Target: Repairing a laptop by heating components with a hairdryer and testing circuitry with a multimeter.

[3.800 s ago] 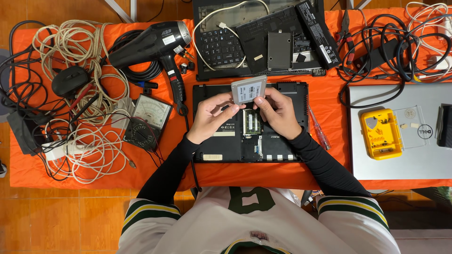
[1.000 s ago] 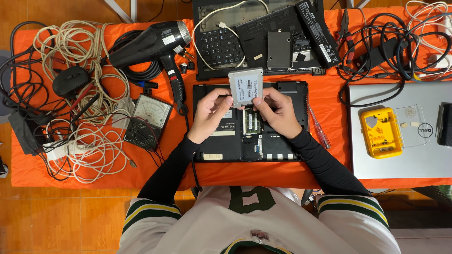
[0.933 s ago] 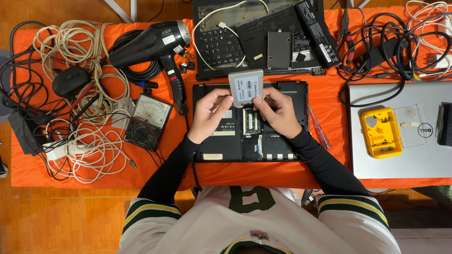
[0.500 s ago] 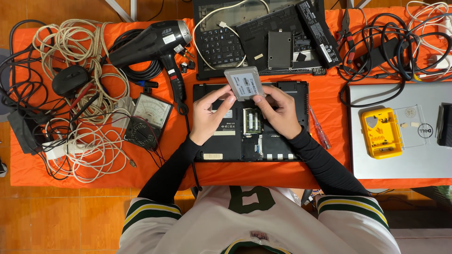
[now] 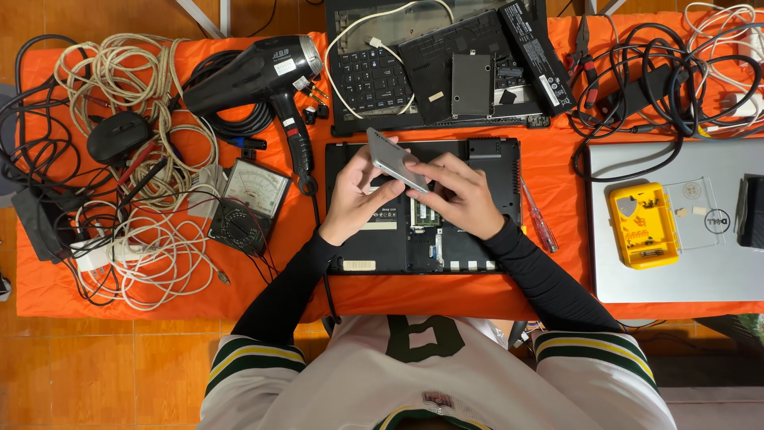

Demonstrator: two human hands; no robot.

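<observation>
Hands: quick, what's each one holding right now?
Left hand: closed on the grey drive.
Right hand: holding the same drive's lower end.

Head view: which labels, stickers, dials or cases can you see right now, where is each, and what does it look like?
Flat grey drive: held tilted in both hands above the open laptop base.
Analog meter: left of the base, black body, pale dial face.
White stickers: on the black hair dryer barrel.
Yellow parts case: on the silver laptop, clear lid open.
Long battery label: top, pale strip on black.
</observation>
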